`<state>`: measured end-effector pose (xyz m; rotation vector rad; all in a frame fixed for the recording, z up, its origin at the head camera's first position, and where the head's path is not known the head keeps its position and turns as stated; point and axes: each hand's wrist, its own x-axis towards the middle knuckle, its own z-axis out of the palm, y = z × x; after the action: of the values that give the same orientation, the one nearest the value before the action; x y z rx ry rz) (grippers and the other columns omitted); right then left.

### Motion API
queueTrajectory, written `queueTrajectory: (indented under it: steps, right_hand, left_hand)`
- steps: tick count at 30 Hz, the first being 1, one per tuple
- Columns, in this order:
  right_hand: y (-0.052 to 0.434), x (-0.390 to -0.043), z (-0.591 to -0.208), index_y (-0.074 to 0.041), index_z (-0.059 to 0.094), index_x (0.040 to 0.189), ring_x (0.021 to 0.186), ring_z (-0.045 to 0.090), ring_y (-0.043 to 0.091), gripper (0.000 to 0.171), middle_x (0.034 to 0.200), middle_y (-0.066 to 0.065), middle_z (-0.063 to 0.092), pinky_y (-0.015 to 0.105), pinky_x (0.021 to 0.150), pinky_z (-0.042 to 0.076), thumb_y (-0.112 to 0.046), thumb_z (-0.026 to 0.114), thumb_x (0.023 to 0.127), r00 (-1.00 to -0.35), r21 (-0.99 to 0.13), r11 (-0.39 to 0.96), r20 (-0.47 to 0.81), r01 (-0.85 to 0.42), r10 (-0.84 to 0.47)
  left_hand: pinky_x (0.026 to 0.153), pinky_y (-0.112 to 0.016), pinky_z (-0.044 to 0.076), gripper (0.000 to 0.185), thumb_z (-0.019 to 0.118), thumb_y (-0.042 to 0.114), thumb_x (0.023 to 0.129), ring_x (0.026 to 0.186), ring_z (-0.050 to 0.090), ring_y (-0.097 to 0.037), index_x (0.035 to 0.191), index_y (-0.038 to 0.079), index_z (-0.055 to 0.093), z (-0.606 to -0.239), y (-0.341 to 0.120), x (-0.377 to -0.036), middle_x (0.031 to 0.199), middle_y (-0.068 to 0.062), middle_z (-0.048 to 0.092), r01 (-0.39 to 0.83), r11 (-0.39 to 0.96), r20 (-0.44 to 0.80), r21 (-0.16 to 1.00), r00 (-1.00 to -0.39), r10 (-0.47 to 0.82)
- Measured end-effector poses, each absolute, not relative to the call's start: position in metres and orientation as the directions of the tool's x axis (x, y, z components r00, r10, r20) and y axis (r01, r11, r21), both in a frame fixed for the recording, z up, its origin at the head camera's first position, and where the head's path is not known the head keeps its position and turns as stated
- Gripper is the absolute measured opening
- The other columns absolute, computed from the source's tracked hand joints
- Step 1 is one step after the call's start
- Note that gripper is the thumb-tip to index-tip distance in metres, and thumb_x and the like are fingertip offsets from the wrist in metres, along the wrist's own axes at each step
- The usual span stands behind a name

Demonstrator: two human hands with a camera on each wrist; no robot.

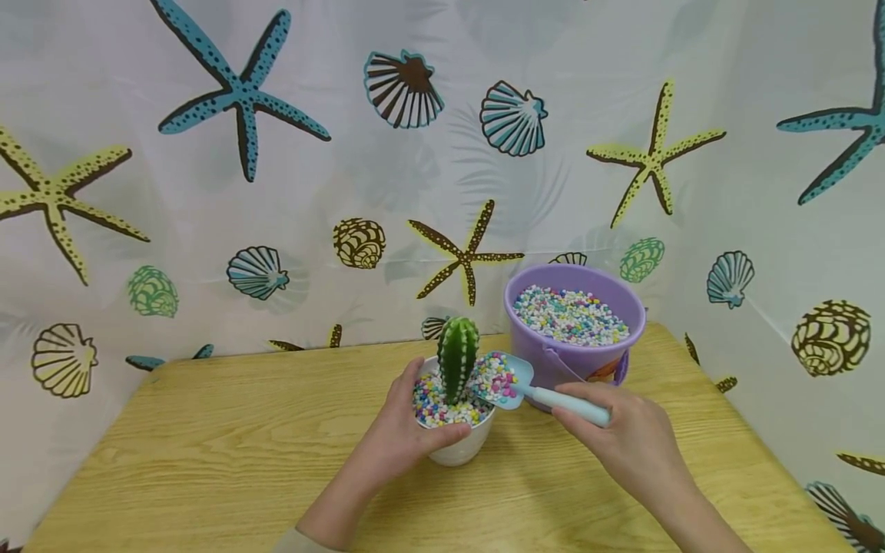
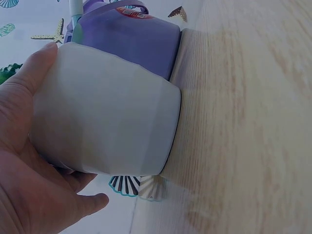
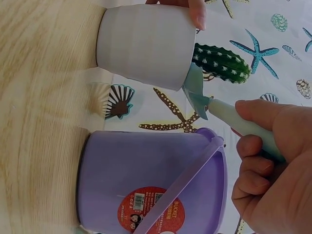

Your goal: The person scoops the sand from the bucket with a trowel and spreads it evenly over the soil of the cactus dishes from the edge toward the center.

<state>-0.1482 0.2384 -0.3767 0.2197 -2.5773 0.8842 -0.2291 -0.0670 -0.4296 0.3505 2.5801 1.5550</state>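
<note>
A green cactus [image 1: 458, 359] stands upright in a white flower pot [image 1: 462, 445], among small multicoloured pebbles [image 1: 442, 412]. My left hand [image 1: 403, 430] holds the pot from its left side, thumb along the near rim. In the left wrist view, that thumb lies by the rim of the pot [image 2: 107, 109]. The handle of a light blue toy shovel [image 1: 563, 401] is gripped in my right hand [image 1: 632, 438]. Pebbles heap the shovel's blade, which is at the pot's right rim beside the cactus. The right wrist view shows the blade tilted against the rim [image 3: 196, 92].
Behind and to the right of the pot is a purple bucket [image 1: 546, 365] filled with similar pebbles, its handle hanging down. The wooden table [image 1: 228, 445] is backed by a white curtain [image 1: 297, 207] printed with starfish and shells.
</note>
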Motion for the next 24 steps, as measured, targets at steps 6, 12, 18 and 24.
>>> queueTrajectory:
  steps: [6,12,18,24]
  right_hand:
    - [0.2394,-0.1478,-0.3758,-0.029,0.087,0.115,0.093,0.076,0.013,0.02,0.109,-0.01,0.082,0.041,0.076,0.058,-0.029,0.09,0.095,-0.887,-0.517,0.802,0.46,-0.3,-0.035]
    - [0.2377,-0.1474,-0.3713,-0.029,0.087,0.116,0.091,0.075,0.014,0.02,0.108,-0.01,0.082,0.04,0.073,0.057,-0.029,0.09,0.096,-0.871,-0.481,0.814,0.487,-0.325,-0.06]
    - [0.2351,-0.1471,-0.37,-0.028,0.087,0.115,0.087,0.075,0.013,0.021,0.106,-0.011,0.082,0.038,0.07,0.056,-0.027,0.091,0.095,-0.861,-0.451,0.826,0.503,-0.339,-0.078]
    - [0.2333,-0.1459,-0.3705,-0.026,0.087,0.115,0.089,0.078,0.016,0.022,0.106,-0.009,0.083,0.04,0.069,0.058,-0.026,0.092,0.093,-0.844,-0.421,0.835,0.528,-0.354,-0.092]
  left_hand:
    - [0.125,-0.068,0.033,0.129,0.1,0.049,0.081,0.156,0.037,-0.049,0.176,0.012,0.02,-0.4282,-0.0652,-0.2289,0.173,-0.027,0.029,0.138,0.444,0.027,0.885,-0.969,0.246]
    - [0.124,-0.069,0.034,0.128,0.099,0.048,0.083,0.155,0.038,-0.049,0.176,0.01,0.019,-0.427,-0.064,-0.2263,0.173,-0.028,0.029,0.139,0.45,0.032,0.882,-0.971,0.238]
    - [0.124,-0.069,0.035,0.129,0.099,0.049,0.082,0.154,0.039,-0.049,0.176,0.01,0.019,-0.4276,-0.0629,-0.2243,0.173,-0.027,0.029,0.125,0.447,0.03,0.886,-0.976,0.214]
    - [0.123,-0.069,0.036,0.127,0.099,0.05,0.082,0.153,0.041,-0.049,0.175,0.01,0.022,-0.4274,-0.0598,-0.2204,0.171,-0.027,0.032,0.122,0.449,0.042,0.885,-0.982,0.184]
